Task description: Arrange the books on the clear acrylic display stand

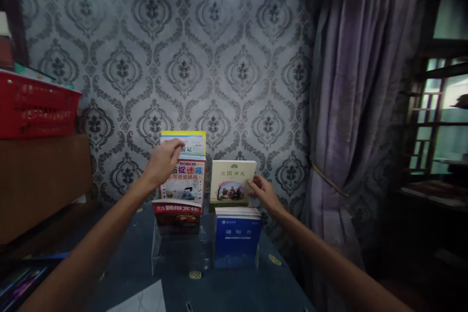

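My left hand is closed, its curled fingers in front of a white book in the back of the left stack. Whether it grips that book is hidden. A yellow book edge shows behind. Lower in this stack stand a picture-puzzle book and a dark red book. On the right, my right hand pinches the right edge of a cream book with a painted scene on its cover. Below it, several books stand behind a blue booklet in a clear stand.
The dark table carries a white sheet at its front. At the left, a red basket rests on a cardboard box. Patterned wallpaper lies behind, a purple curtain to the right.
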Available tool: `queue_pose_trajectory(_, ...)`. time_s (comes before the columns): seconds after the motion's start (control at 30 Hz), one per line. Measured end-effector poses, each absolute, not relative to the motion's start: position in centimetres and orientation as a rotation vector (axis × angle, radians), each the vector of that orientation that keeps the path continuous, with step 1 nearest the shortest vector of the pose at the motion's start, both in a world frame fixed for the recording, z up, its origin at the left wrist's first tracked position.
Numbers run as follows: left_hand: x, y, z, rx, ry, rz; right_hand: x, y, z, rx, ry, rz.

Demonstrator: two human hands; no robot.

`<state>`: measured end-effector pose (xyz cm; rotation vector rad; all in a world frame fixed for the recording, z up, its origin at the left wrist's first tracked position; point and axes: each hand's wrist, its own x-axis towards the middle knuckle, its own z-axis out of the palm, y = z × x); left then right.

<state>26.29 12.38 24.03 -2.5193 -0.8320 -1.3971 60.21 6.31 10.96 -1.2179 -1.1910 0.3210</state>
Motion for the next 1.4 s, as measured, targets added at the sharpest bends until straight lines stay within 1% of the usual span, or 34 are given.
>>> queue_pose_trajectory(0.13, 23.1, 12.3, 20.2, -2.487, -0.956, -1.645, 60.2, 6.0, 9.8, -1.225, -1.059, 0.169)
queue_pose_trajectory(0.27, 20.8, 14.5, 15.2, -2.576, -1.132, -1.856, 58.1, 3.8, 8.2, -1.233, -0.951, -0.026)
queue_pose_trajectory(0.4, 19.9, 18.1, 11.3, -2.638, -1.33, -2.162, 53.5, 1.9, 7.6, -1.23, -1.113, 0.039)
queue_pose_trajectory(0.5, 20.3, 19.9, 10.0, -2.708, -1.431, -2.28, 50.2, 2.5, 8.1, -1.178, -1.28, 0.151)
queue_pose_trajectory(0.67, 21.8, 21.3, 9.7, -2.834, -1.19, -2.297, 47.2, 7.0, 9.6, -1.058, -1.398, 0.372)
queue_pose_trajectory(0.93, 23.0, 21.8, 10.2, -2.959, -0.951, -2.138, 44.9, 12.1, 9.4, -0.973, -1.274, 0.46)
queue_pose_trajectory(1.1, 22.7, 21.6, 10.4, -3.169, -0.831, -2.004, 45.1, 13.4, 9.0, -0.999, -1.264, 0.458)
queue_pose_trajectory(1.2, 22.5, 21.4, 10.5, -3.207, -0.776, -1.999, 45.5, 13.5, 8.9, -1.02, -1.289, 0.442)
queue_pose_trajectory(1.4, 22.3, 21.7, 10.4, -3.221, -0.844, -1.99, 45.7, 13.6, 8.5, -1.037, -1.347, 0.386)
